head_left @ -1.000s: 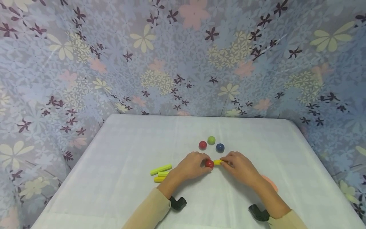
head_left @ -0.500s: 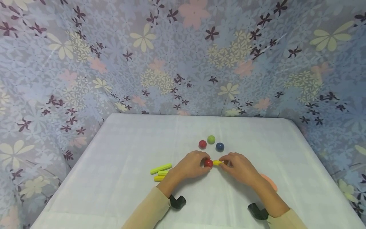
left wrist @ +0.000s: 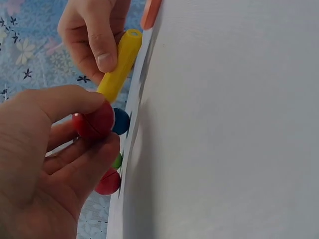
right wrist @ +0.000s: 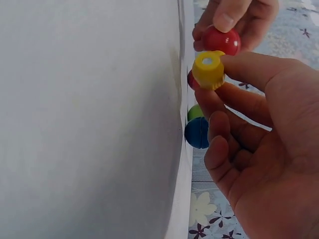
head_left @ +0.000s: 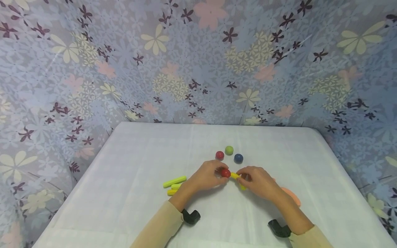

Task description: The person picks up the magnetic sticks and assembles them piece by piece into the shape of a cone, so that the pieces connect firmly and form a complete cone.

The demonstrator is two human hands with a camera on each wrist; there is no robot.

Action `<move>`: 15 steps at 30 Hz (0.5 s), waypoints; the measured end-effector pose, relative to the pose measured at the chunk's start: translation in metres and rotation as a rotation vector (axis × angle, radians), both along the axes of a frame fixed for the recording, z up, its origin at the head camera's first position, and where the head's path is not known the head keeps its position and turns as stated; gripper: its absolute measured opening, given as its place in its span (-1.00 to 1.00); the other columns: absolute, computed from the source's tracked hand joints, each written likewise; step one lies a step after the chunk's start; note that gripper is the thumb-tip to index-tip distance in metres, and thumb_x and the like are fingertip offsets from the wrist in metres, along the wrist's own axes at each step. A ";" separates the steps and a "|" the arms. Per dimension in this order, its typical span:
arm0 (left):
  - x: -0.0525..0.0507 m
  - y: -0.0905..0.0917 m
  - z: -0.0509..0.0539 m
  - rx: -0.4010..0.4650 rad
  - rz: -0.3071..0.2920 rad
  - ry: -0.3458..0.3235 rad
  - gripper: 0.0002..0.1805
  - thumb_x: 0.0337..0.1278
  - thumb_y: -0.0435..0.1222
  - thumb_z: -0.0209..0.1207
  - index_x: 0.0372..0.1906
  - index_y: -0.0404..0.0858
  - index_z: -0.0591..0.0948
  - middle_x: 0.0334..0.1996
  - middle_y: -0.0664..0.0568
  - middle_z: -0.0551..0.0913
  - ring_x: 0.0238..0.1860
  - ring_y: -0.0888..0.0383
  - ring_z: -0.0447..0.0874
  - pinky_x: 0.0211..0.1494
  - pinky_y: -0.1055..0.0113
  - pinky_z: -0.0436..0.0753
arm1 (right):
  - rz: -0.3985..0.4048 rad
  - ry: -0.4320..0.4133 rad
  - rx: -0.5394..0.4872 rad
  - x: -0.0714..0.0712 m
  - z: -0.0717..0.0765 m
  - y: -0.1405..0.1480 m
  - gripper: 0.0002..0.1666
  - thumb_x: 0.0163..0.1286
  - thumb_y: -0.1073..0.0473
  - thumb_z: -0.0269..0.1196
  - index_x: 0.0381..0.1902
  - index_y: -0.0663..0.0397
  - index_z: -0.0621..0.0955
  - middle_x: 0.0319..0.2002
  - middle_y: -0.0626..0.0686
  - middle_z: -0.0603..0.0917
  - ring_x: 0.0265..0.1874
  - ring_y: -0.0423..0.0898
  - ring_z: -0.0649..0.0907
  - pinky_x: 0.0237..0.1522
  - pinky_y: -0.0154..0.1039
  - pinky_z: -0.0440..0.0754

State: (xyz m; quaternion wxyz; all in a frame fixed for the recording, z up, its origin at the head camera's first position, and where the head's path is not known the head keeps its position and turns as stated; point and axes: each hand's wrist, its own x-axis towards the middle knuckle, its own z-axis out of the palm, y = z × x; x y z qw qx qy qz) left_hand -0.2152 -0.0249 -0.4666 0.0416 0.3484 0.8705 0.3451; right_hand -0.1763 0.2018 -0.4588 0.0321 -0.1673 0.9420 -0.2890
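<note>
My left hand (head_left: pixel 207 176) pinches a glossy red ball (head_left: pixel 225 173) between thumb and fingers. Facing it, my right hand (head_left: pixel 258 181) pinches a yellow rod (left wrist: pixel 123 59), which has flat sides and a hole in its end. One end of the rod meets the ball in the left wrist view; whether it is seated in the ball is hidden. In the right wrist view the rod's holed end (right wrist: pixel 208 64) points at the camera, with the held red ball behind it. Both hands are just above the white table.
Beyond the hands lie another red ball (head_left: pixel 219 155), a green ball (head_left: pixel 229 150) and a blue ball (head_left: pixel 238 158). Several yellow and yellow-green rods (head_left: pixel 174 182) lie left of my left forearm. A flat orange piece (head_left: pixel 291 196) is partly under my right forearm.
The yellow rod has swung so that its free end shows below my right fingers. My left hand has shifted slightly away from me with the red ball.
</note>
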 end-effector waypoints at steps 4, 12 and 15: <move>0.000 -0.002 0.000 0.098 -0.002 -0.052 -0.65 0.04 -0.25 0.36 -0.02 -0.14 0.62 -0.21 0.29 0.61 -0.15 0.40 0.55 -0.03 0.51 0.54 | 0.021 -0.031 -0.019 0.001 0.000 0.000 -0.73 0.27 0.11 0.33 -0.08 0.01 0.70 -0.47 -0.23 0.57 -0.48 -0.20 0.49 -0.41 -0.28 0.50; 0.001 0.000 0.002 0.310 0.010 -0.143 -0.66 0.01 -0.29 0.40 -0.05 -0.17 0.63 -0.22 0.23 0.62 -0.15 0.36 0.60 -0.10 0.50 0.58 | 0.089 -0.096 -0.073 0.004 0.000 -0.003 -0.68 0.34 0.03 0.26 0.01 -0.05 0.68 -0.44 -0.26 0.60 -0.44 -0.20 0.53 -0.39 -0.29 0.52; 0.003 0.003 0.001 0.361 0.009 -0.180 -0.66 0.00 -0.32 0.40 -0.07 -0.18 0.63 -0.21 0.19 0.62 -0.15 0.33 0.62 -0.11 0.48 0.60 | 0.142 -0.105 -0.089 0.004 0.000 -0.003 -0.70 0.37 0.04 0.23 0.01 -0.07 0.68 -0.39 -0.24 0.63 -0.43 -0.22 0.54 -0.37 -0.30 0.54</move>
